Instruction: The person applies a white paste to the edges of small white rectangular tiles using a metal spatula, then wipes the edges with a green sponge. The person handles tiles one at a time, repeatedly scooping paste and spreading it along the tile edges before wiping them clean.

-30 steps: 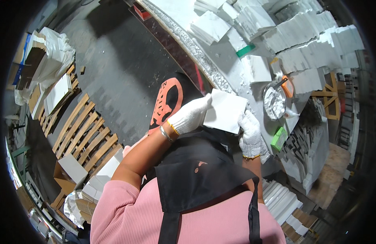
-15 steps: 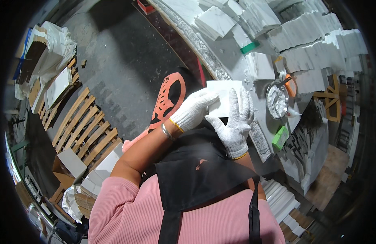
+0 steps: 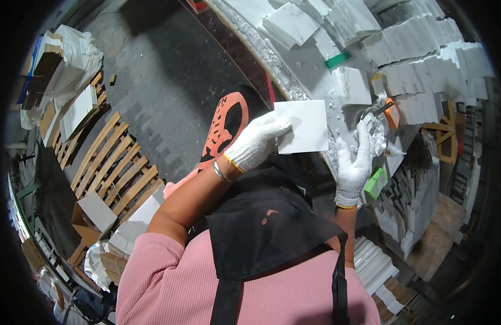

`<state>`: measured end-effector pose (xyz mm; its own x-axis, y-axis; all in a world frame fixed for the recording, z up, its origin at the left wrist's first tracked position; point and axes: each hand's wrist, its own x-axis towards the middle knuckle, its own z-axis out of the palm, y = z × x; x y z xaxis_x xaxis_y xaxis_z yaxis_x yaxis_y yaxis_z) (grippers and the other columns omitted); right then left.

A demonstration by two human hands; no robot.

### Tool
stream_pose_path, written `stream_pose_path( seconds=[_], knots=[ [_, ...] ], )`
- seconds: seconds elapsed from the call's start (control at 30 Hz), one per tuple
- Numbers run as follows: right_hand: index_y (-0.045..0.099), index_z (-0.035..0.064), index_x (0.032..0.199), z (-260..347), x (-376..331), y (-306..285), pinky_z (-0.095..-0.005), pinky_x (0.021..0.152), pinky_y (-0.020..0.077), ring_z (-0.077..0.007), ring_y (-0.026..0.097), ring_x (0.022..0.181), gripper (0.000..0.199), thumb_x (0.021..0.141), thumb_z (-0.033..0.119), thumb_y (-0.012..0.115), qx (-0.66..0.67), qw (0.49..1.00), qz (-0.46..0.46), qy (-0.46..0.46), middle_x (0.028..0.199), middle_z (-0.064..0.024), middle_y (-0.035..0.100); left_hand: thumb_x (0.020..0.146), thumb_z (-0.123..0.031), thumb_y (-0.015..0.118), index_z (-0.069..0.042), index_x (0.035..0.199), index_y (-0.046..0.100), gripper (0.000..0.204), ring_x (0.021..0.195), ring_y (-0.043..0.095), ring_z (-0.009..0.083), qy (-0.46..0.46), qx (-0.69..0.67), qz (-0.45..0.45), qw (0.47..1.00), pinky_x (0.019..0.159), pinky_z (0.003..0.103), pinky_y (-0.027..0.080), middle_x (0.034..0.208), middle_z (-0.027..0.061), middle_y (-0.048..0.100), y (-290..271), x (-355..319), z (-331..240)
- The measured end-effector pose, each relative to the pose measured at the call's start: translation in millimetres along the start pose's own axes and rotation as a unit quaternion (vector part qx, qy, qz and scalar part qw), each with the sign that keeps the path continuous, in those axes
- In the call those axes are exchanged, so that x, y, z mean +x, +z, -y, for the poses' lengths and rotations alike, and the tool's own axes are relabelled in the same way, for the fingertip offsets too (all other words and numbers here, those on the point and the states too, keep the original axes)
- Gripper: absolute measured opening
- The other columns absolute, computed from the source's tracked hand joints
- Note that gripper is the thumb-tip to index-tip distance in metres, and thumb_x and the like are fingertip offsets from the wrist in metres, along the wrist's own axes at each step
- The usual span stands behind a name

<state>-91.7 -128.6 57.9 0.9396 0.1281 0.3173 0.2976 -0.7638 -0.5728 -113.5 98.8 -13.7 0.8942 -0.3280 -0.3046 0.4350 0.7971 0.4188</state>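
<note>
My left hand [image 3: 259, 138], in a white knitted glove with a yellow cuff edge, grips a square white tile [image 3: 305, 128] by its left edge, thumb on top of its face. Over the bench to the right, my gloved right hand [image 3: 354, 167] holds nothing that I can see. Its thumb and fingers are apart, the fingertips at the near rim of a round metal bowl of white paste [image 3: 376, 136]. Whether they touch the paste cannot be made out. A dark-handled tool [image 3: 382, 109] leans in the bowl.
Stacks of white marbled tiles [image 3: 413, 40] fill the bench's far right. A green box [image 3: 375, 183] lies beside my right hand, an orange object [image 3: 392, 113] behind the bowl. Wooden pallets [image 3: 112, 162] and cartons [image 3: 90, 219] stand on the floor at left.
My right hand has left the tile and moved right to the bowl's rim. The left hand keeps hold of the tile, whose face is now uncovered.
</note>
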Motion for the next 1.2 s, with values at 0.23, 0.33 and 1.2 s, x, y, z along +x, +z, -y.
stream_pose_path(
  seconds=[0.23,0.33,1.2],
  knots=[
    [0.05,-0.0052,0.143,3,-2,15,-0.0264,0.091,0.0488,-0.013,0.058,0.11,0.046,0.101,0.011,0.061,0.279,0.934,0.123,0.185,0.128,-0.0105,0.061,0.095,-0.022,0.067,0.002,0.13,0.059,0.043,0.108,0.061,0.0176,-0.011,0.019,-0.006,1.0,0.098,0.031,0.047,0.12,0.0067,0.065,10,-5,-7],
    [0.053,-0.0054,0.14,19,5,11,-0.0189,0.068,0.0442,-0.0037,0.056,0.089,0.047,0.101,0.02,0.06,0.274,0.915,0.192,0.225,0.12,-0.0069,0.064,0.095,-0.021,0.067,0.002,0.132,0.058,0.044,0.111,0.061,0.0177,-0.016,0.011,-0.001,1.0,0.099,0.032,0.047,0.122,0.0069,0.065,5,-3,-5],
    [0.06,-0.009,0.123,21,11,0,-0.0296,0.088,0.0522,-0.0147,0.064,0.099,0.03,0.098,0.007,0.059,0.354,0.915,0.043,0.189,0.109,-0.011,0.067,0.083,0.006,0.062,-0.001,0.152,0.041,0.073,0.112,0.061,0.0198,-0.066,0.12,0.116,0.984,0.099,0.033,0.05,0.14,0.0165,0.057,-9,-16,-13]
  ],
)
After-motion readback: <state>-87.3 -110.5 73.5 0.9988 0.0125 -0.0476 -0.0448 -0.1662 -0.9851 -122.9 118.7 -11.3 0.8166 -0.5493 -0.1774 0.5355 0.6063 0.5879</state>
